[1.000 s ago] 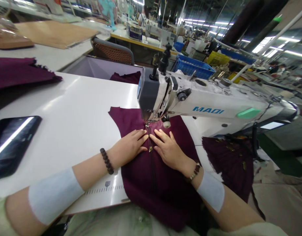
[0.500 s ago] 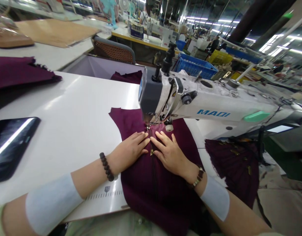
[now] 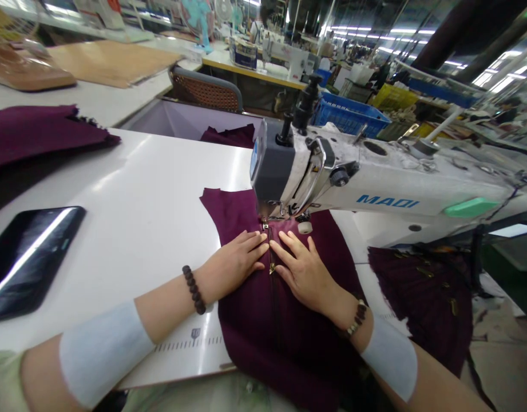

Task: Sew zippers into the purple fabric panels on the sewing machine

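My left hand lies flat on the dark plum fabric piece, fingers stretched out and pressing, gripping nothing. My right hand lies flat the same way, its fingers spread on the cloth. Between my two sets of fingertips runs the dark zipper with a brass pull. Just beyond my fingertips the white industrial sewing machine stands over the cloth. Far off my left fingers, a black phone lies on the white bench.
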`<state>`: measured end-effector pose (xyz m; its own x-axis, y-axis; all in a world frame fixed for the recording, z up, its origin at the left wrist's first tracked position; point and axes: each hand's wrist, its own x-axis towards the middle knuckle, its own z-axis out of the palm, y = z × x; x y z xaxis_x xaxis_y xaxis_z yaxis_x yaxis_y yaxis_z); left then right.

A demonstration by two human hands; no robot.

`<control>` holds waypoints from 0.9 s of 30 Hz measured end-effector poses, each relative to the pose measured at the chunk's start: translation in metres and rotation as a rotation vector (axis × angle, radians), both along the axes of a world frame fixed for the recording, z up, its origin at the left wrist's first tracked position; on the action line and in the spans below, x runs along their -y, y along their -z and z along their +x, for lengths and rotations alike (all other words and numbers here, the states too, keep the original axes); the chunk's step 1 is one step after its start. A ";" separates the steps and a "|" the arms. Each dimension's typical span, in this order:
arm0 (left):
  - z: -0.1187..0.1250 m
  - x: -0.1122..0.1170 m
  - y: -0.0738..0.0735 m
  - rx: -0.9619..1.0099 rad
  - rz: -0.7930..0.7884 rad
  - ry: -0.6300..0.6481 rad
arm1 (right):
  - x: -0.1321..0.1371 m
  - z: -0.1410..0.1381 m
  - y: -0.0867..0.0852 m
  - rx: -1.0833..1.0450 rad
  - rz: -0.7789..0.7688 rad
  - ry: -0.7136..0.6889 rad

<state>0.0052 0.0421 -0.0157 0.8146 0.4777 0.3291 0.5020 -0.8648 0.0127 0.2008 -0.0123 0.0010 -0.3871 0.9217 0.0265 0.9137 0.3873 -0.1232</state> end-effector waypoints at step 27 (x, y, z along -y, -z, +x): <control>-0.043 0.070 -0.062 0.021 -0.785 0.401 | -0.020 -0.009 -0.033 -0.220 -0.277 -0.129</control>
